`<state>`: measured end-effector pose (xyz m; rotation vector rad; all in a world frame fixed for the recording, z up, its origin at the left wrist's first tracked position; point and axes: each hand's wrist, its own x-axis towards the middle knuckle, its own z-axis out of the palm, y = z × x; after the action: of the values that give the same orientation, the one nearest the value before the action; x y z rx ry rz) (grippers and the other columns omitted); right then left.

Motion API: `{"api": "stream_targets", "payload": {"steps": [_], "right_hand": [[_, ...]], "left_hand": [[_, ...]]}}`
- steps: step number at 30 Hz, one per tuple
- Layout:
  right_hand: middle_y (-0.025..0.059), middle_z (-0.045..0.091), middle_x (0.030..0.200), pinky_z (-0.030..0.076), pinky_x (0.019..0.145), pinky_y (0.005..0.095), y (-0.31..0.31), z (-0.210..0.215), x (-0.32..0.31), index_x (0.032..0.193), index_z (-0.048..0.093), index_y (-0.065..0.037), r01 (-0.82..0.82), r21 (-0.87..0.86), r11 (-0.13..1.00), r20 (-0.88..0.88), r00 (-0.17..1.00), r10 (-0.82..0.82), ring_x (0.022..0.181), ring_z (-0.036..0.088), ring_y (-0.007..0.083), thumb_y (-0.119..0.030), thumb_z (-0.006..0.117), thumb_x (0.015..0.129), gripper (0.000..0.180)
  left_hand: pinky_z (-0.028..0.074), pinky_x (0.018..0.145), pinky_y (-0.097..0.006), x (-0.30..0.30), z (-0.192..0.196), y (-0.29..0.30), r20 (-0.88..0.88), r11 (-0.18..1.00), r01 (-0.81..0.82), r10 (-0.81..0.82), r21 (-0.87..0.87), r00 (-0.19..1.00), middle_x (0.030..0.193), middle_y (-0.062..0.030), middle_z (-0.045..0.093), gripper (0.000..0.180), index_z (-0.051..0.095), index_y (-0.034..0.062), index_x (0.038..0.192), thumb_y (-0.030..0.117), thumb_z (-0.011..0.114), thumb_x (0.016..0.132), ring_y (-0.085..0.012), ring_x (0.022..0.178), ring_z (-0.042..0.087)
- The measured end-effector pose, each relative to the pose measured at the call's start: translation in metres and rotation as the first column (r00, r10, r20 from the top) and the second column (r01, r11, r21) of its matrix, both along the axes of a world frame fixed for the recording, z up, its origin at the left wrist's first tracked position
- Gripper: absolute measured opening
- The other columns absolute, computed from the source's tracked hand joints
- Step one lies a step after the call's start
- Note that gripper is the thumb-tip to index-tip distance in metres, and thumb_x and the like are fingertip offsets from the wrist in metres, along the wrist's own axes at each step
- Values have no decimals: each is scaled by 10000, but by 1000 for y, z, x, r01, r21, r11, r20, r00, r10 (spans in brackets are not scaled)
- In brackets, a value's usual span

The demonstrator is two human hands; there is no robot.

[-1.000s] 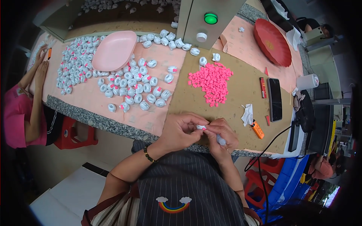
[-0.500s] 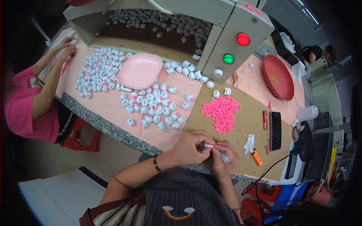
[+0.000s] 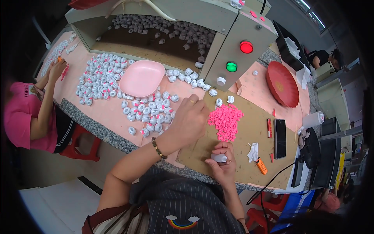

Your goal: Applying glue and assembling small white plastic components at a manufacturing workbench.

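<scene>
My left hand (image 3: 191,119), with a dark bead bracelet at its wrist, reaches over the right side of a cluster of small white rounded pieces (image 3: 146,110). Its fingers curl downward, and their tips and anything between them are hidden. Several of these pieces carry bright pink bits. My right hand (image 3: 225,165) is closed round a small translucent white bottle (image 3: 219,158) near the table's front edge. Just beyond it, a heap of small pink pieces (image 3: 225,121) lies on a brown board (image 3: 194,156). Two white pieces sit at the heap's far edge.
A pink tray (image 3: 143,78) rests among the white pieces. Behind stands a beige machine (image 3: 224,50) with more pieces inside its opening. At right lie a phone (image 3: 279,138), an orange lighter (image 3: 261,165), crumpled tissue (image 3: 253,152) and a red scalloped dish (image 3: 282,84). A co-worker's hands (image 3: 57,70) work at far left.
My left hand has left my right hand and moved forward over the white pieces. My right hand keeps the bottle, now tipped more sideways. The co-worker's hands have shifted toward their body.
</scene>
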<state>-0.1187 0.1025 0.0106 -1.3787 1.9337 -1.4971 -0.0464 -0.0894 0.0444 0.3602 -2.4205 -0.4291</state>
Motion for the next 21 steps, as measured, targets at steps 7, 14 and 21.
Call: {"api": "stream_targets", "payload": {"steps": [7, 14, 21], "right_hand": [[131, 595, 1102, 424, 854, 264, 6, 1, 5, 1126, 534, 33, 102, -91, 991, 561, 827, -34, 996, 553, 161, -97, 654, 849, 328], [107, 635, 969, 447, 802, 256, 18, 4, -3, 1151, 505, 24, 273, -74, 959, 491, 847, -203, 896, 584, 137, -199, 609, 901, 351], [65, 567, 801, 386, 634, 252, 45, 19, -9, 941, 598, 48, 348, -172, 922, 203, 928, -313, 698, 482, 136, -73, 764, 719, 303]], "left_hand": [[481, 774, -386, -69, -35, -32, 70, 978, 206, -207, 19, 976, 864, -150, 575, 143, 598, -15, 819, 5, 600, 677, -336, 868, 556], [510, 732, -368, -31, -11, -11, 153, 967, 142, -176, 210, 973, 941, -145, 570, 260, 619, -9, 919, -63, 575, 669, -315, 850, 601], [523, 754, -244, 27, -18, 53, -199, 494, 265, -183, 828, 963, 1074, -107, 568, 206, 601, -32, 943, -92, 661, 754, -144, 931, 617]]}}
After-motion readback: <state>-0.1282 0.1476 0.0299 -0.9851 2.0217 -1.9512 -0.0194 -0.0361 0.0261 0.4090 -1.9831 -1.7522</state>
